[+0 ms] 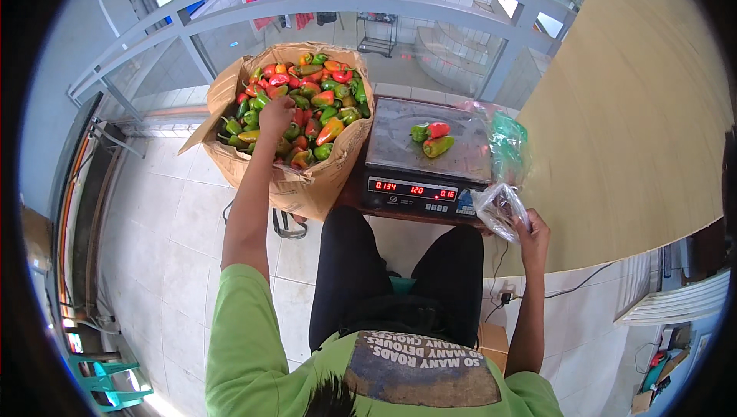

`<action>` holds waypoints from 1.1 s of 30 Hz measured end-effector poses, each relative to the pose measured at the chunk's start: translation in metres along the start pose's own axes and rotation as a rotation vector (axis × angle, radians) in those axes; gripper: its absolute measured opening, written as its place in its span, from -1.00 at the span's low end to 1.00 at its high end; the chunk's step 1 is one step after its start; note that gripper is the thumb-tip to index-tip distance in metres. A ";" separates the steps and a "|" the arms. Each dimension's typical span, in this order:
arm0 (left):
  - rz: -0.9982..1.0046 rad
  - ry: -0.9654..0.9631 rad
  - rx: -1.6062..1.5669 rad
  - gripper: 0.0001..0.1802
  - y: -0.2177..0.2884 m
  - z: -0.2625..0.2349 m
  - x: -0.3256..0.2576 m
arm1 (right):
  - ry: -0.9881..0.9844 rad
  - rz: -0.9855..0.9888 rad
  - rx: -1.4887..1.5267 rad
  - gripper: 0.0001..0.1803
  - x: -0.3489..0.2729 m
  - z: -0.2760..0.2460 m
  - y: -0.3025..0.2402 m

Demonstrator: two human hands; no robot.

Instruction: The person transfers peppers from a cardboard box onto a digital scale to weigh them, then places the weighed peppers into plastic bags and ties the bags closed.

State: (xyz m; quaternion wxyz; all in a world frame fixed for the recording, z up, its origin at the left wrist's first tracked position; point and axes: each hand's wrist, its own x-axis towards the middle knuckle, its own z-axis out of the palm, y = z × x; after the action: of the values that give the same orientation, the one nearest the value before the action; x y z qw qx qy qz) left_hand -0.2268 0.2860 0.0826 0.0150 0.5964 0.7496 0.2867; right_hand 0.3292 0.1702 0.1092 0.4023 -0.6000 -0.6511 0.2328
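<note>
While L hand [276,116] grips peppers [303,106] in box [307,183] | R hand [531,234] pinches plastic bag [499,206] | scale [426,160]

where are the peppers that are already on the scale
In the head view, two peppers lie on the steel tray of the scale, right of centre, between the cardboard box of peppers and the clear bags.

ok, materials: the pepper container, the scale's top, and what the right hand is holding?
Container: brown kraft paper or thin cardboard by the look, matte, creased and torn at the rim. Scale platform: likely stainless steel, dull grey sheen with reflections. Bag in the right hand: thin clear plastic, crinkled and glossy.
</note>
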 end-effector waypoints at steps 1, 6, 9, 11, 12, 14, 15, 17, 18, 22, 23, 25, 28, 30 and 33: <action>0.001 0.001 0.000 -0.69 -0.001 0.001 0.002 | -0.001 -0.013 -0.011 -0.84 0.001 0.001 0.002; 0.118 -0.140 0.614 -0.64 0.031 0.016 0.008 | 0.008 -0.011 0.012 -0.84 -0.001 0.003 0.000; 0.048 -0.115 0.571 -0.62 0.035 0.031 0.015 | -0.001 0.028 -0.020 -0.83 -0.002 0.002 -0.005; 0.013 -0.151 0.507 -0.62 0.032 0.032 0.015 | -0.001 -0.002 0.010 -0.85 -0.002 0.001 -0.004; -0.028 -0.188 0.445 -0.62 0.030 0.031 0.014 | 0.006 0.006 0.010 -0.85 -0.003 0.000 -0.003; 0.010 -0.155 0.349 -0.66 0.025 0.025 0.018 | 0.012 -0.001 0.004 -0.88 -0.004 -0.001 0.000; 0.046 -0.065 0.228 -0.69 0.025 0.019 0.023 | 0.013 0.002 0.009 -0.88 -0.004 -0.002 0.001; 0.220 0.180 -0.098 -0.75 0.047 0.010 0.023 | 0.002 0.017 -0.041 -0.89 -0.004 -0.004 0.005; 0.295 0.185 -0.244 -0.76 0.073 0.006 0.020 | 0.004 0.026 -0.045 -0.89 -0.004 -0.004 0.007; 0.288 -0.240 -0.727 -0.74 0.180 0.023 -0.013 | 0.051 0.039 -0.042 -0.89 -0.004 -0.008 0.009; 0.241 -0.400 -0.771 -0.72 0.182 0.043 -0.019 | 0.052 0.018 -0.020 -0.89 -0.004 -0.005 0.007; 0.276 -0.295 -0.615 -0.66 0.183 0.092 -0.034 | 0.049 0.001 0.004 -0.89 -0.004 -0.004 0.002; 0.119 -0.209 -0.457 -0.61 0.176 0.136 -0.041 | 0.044 -0.007 0.022 -0.88 -0.004 -0.004 -0.001; 0.118 -0.162 -0.399 -0.59 0.187 0.143 -0.042 | 0.049 0.011 0.013 -0.88 -0.006 -0.008 0.001; -0.059 -0.283 -0.356 -0.58 0.197 0.150 -0.039 | 0.048 0.045 -0.014 -0.83 -0.008 -0.012 0.006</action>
State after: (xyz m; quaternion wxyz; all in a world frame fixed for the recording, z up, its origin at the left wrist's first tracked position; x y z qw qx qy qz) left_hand 0.0132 0.3373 0.0333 0.2337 0.5963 0.6947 0.3274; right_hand 0.3421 0.1617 0.1096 0.4085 -0.6228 -0.6290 0.2228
